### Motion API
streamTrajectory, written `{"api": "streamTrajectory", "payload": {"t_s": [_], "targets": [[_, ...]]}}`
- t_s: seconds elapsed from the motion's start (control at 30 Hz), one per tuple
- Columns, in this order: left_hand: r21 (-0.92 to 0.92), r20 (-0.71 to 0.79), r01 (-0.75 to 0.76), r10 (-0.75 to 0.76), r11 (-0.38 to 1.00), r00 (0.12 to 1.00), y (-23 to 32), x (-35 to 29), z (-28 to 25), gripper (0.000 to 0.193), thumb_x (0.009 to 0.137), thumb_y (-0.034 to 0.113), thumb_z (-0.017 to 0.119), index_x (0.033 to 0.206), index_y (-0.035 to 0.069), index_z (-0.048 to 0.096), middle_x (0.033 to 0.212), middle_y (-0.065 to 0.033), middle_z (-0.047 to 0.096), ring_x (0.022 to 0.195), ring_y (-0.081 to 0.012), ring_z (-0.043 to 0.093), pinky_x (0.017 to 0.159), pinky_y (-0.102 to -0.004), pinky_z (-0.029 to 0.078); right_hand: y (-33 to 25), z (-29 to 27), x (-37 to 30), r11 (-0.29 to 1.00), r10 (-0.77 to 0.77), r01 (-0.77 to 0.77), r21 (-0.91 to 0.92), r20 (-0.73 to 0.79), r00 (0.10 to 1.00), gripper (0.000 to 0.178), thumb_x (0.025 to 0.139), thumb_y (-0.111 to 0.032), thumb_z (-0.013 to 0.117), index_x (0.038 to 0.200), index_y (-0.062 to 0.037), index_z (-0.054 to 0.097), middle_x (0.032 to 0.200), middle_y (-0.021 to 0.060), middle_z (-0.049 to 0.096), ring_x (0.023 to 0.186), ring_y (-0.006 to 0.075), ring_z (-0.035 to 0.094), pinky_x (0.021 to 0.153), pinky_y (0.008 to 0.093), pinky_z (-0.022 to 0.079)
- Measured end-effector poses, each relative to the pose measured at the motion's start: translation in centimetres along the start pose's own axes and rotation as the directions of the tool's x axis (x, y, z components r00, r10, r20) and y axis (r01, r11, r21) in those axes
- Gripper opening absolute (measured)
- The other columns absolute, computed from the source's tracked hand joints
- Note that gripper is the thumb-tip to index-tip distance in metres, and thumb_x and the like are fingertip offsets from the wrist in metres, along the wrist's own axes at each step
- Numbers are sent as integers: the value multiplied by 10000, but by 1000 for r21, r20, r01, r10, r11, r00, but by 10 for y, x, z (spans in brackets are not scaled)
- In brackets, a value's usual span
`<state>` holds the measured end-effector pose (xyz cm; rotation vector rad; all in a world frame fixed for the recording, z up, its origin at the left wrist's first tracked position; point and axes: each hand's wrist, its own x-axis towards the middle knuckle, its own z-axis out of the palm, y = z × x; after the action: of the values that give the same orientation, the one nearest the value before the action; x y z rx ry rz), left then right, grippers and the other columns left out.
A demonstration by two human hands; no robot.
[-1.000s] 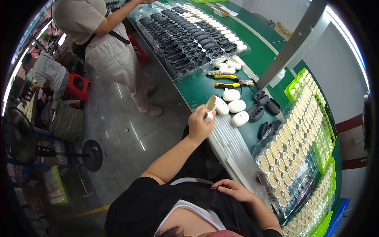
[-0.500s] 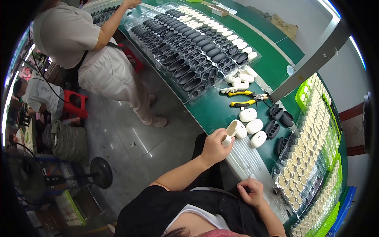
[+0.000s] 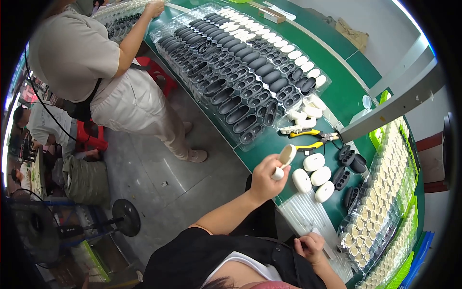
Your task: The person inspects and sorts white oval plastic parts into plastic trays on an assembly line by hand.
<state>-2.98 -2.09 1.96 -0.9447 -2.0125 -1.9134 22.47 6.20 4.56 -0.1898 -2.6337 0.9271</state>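
Note:
My left hand [image 3: 267, 182] is closed around a white earbud charging case [image 3: 287, 155], held above the table edge with its lid raised and its hollow inside showing. Just right of it lie several closed white cases [image 3: 321, 176]. My right hand [image 3: 310, 246] is lower down, fingers curled, over a stack of clear ribbed plastic trays [image 3: 304, 213]; what its fingers hold, if anything, is hidden. Black open cases [image 3: 342, 178] sit to the right of the white ones. Yellow-handled pliers [image 3: 310, 146] lie beyond them.
A large clear tray [image 3: 234, 139] of black and white case parts covers the far table. At right, trays of cream parts [image 3: 370, 202] stand in green crates [image 3: 402, 272]. A grey metal post [image 3: 385, 119] rises nearby. A co-worker [image 3: 72, 53] stands at left.
The view has shifted, so the table items sit slightly lower and farther right. My left hand has lifted the open case apart from the white cases. My right hand stays beside the ribbed trays.

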Motion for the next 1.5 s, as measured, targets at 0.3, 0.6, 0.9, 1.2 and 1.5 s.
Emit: {"api": "streamTrajectory", "payload": {"t_s": [0.3, 0.6, 0.9, 1.2, 1.5], "targets": [[17, 64, 10, -11, 1000, 998, 1, 4, -1, 238, 710, 45, 725, 804, 42, 506, 879, -172, 617, 681, -319, 612, 568, -343, 492, 2, 5, 1, 997, 12, -14, -76, -29, 1000, 189, 628, -79, 727, 579, -99, 545, 517, 35, 497, 420, 200, 481, 399, 317, 355], [-52, 19, 64, -63, 997, 998, 0, 5, -1, 189, 752, 52, 685, 803, 20, 507, 862, -164, 598, 692, -346, 596, 589, -363, 486, 0, 4, -2, 997, -27, 22, -70, -61, 998, 202, 627, -84, 713, 558, -102, 524, 504, 39, 476, 413, 205, 477, 396, 316, 354], [-408, -446, 200, -386, 891, 808, 21, 168, -92, 173, 816, 93, 664, 690, 66, 548, 645, -8, 578, 468, -41, 444, 412, -196, 314, -6, 3, -4, 995, -83, 81, -50, -37, 996, 196, 664, -103, 714, 565, -78, 547, 522, 60, 509, 423, 217, 507, 411, 313, 385], [-88, 570, -820, 704, 565, 424, 163, -25, -75, 215, 707, 60, 725, 749, 66, 515, 930, -159, 639, 718, -269, 648, 586, -327, 521, 1, -4, -12, 989, -143, 144, 29, -43, 989, 165, 694, -120, 718, 613, -72, 583, 543, 58, 530, 434, 206, 525, 424, 308, 409], [313, -145, 120, -77, 942, 986, 131, -158, -75, 209, 718, 61, 732, 741, 32, 526, 882, -154, 633, 726, -293, 628, 636, -335, 496, 6, -12, -23, 940, -217, 218, 261, -33, 976, 152, 736, -109, 707, 647, -60, 595, 565, 62, 540, 446, 197, 535, 433, 295, 422]]}}
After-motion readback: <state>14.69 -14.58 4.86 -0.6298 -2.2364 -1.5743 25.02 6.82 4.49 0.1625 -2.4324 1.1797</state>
